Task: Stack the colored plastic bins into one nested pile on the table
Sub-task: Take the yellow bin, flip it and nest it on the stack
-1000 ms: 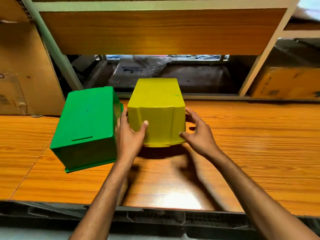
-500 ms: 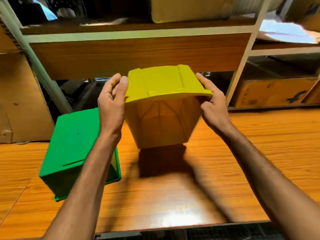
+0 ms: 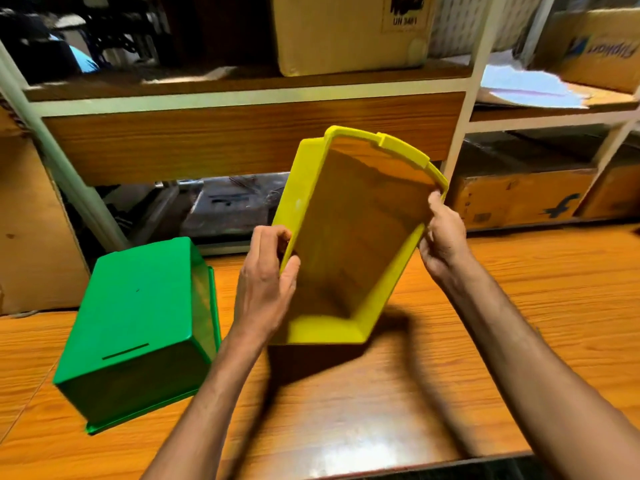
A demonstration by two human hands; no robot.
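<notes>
A yellow plastic bin is held in the air above the wooden table, tipped so its open mouth faces me and its inside shows. My left hand grips its left rim, thumb inside. My right hand pinches its right rim near the top corner. A green plastic bin lies upside down on the table to the left, its flat bottom up, just clear of my left wrist.
A shelf unit with white posts rises behind the table. Cardboard boxes sit on its upper shelf and another box on the lower right. A large carton stands at the far left.
The yellow bin was lifted off the table, where it stood upside down, and turned over so its opening now faces me. Both hands shifted to its rims. The green bin stayed put.
</notes>
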